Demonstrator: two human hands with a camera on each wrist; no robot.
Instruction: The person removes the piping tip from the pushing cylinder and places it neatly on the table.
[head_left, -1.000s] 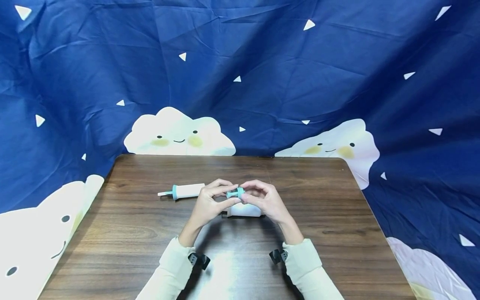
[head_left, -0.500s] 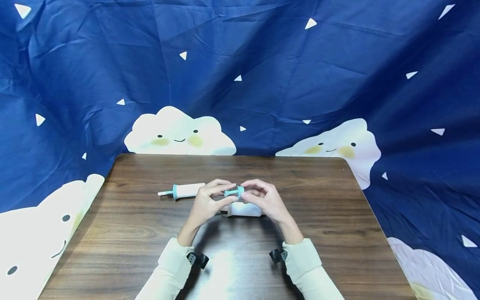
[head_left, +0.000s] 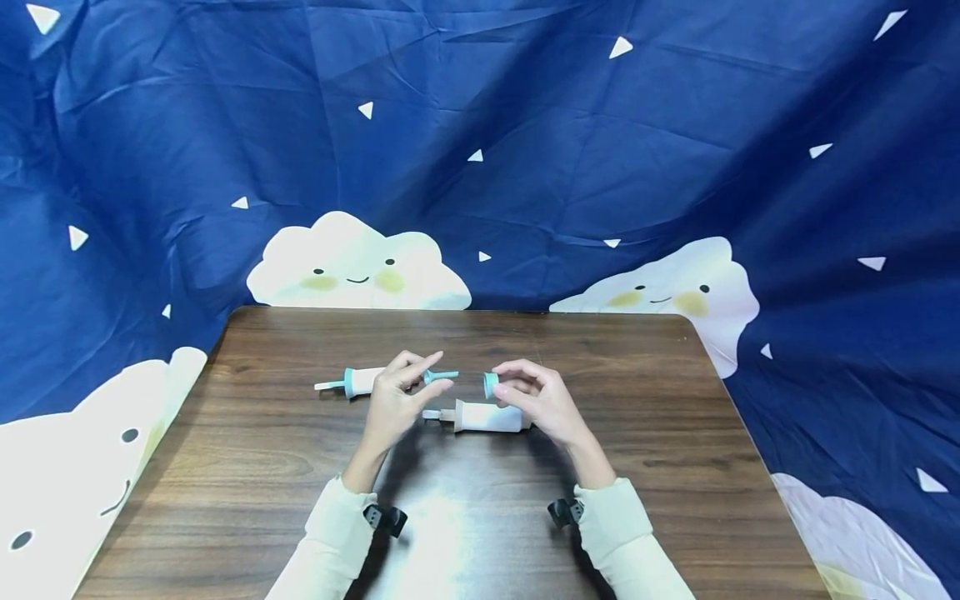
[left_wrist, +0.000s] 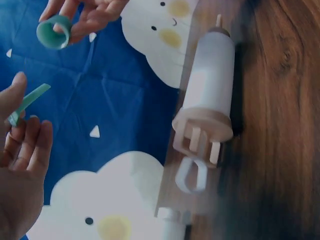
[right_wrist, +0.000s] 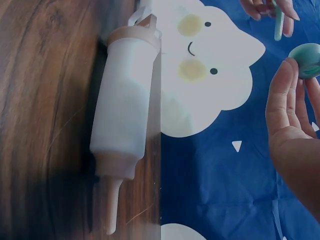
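My left hand (head_left: 395, 404) pinches a slim teal nozzle-like piece (head_left: 442, 377) whose thin end points right. In the left wrist view this nozzle-like piece (left_wrist: 34, 99) sticks out past the thumb. My right hand (head_left: 542, 398) holds a short, hollow teal ring-shaped cap (head_left: 491, 385) by its edge; its round opening shows in the left wrist view. A gap separates the two teal pieces above the table. Below them lies a white syringe-like tube (head_left: 489, 417) with a beige flange, a looped handle (left_wrist: 191, 175) and a beige tapered nozzle (right_wrist: 113, 205).
Another white tube (head_left: 366, 381) with a teal collar and thin handle lies behind my left hand, which partly covers it. The wooden table (head_left: 637, 450) has its far edge against a blue cloth (head_left: 525, 100) with printed clouds. A small camera sits on each wrist.
The two teal pieces, joined earlier, are now apart. My left hand has drawn left with the nozzle-like piece, which has turned to point right; the cap stays in my right hand, slightly farther right.
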